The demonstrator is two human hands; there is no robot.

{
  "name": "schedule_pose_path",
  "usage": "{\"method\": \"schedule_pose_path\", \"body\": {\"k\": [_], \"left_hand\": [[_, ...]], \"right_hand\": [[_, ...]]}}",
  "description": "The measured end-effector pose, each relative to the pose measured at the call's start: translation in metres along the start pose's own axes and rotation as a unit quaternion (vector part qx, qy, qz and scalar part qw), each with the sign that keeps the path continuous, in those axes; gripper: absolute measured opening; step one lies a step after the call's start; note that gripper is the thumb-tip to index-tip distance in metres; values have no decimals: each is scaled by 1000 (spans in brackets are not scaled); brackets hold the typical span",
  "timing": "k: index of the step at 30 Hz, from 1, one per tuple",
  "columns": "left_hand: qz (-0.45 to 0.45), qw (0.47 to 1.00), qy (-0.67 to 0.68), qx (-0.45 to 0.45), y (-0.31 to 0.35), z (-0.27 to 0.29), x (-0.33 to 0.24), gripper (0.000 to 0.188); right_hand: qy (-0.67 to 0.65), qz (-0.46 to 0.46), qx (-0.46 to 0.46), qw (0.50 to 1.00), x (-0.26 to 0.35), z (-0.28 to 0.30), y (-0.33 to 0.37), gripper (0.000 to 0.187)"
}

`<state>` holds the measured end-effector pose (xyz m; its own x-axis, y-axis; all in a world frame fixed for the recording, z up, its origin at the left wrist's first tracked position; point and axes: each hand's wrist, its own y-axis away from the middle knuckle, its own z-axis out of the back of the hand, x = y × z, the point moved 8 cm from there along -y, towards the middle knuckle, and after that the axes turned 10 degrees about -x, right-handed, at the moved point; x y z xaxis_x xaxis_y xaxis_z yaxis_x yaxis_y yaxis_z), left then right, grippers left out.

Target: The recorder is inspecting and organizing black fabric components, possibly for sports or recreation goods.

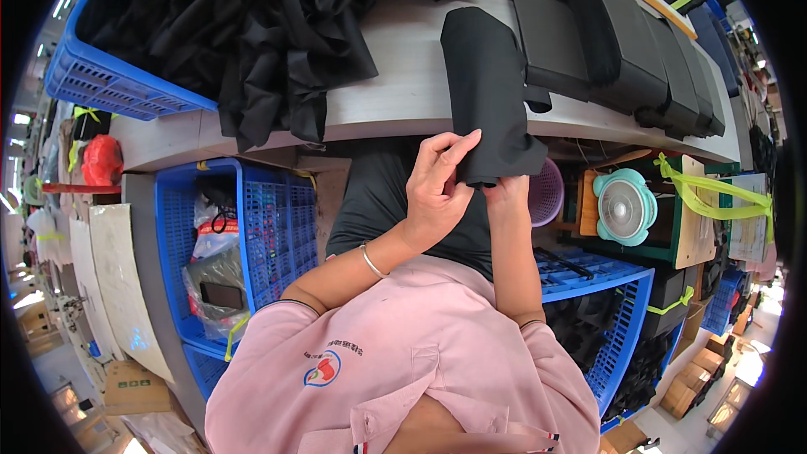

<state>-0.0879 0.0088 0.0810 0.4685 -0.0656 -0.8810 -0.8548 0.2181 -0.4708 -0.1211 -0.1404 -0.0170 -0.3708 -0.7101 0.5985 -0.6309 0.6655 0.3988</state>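
A long black fabric piece [487,84], shaped like a sleeve or pouch, lies from the table's near edge towards its middle. Its near end hangs over the edge, above my lap. My left hand [436,183] grips that near end at its left side, the thumb below and the fingers bent against the cloth. From below, my right hand [508,190] goes in under or inside the same end. Only its heel and wrist show; the cloth hides the fingers.
Loose black cloth pieces [294,42] spill from a blue crate [126,84] at the far left. Folded black pieces [626,50] stand stacked at the right. Beside my legs are blue crates [277,240], a purple basket [546,193] and a small teal fan [625,207].
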Motion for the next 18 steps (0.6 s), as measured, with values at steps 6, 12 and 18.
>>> {"method": "schedule_pose_path", "body": {"k": [6, 12, 18], "left_hand": [[7, 1000, -19, 8, 6, 6, 9, 74], [21, 999, -24, 23, 9, 8, 17, 74], [5, 999, 6, 31, 4, 17, 19, 65]], "right_hand": [[27, 1, -59, 998, -6, 7, -1, 32], [35, -14, -52, 998, -11, -1, -1, 33], [87, 55, -70, 992, -5, -7, -7, 42]]}}
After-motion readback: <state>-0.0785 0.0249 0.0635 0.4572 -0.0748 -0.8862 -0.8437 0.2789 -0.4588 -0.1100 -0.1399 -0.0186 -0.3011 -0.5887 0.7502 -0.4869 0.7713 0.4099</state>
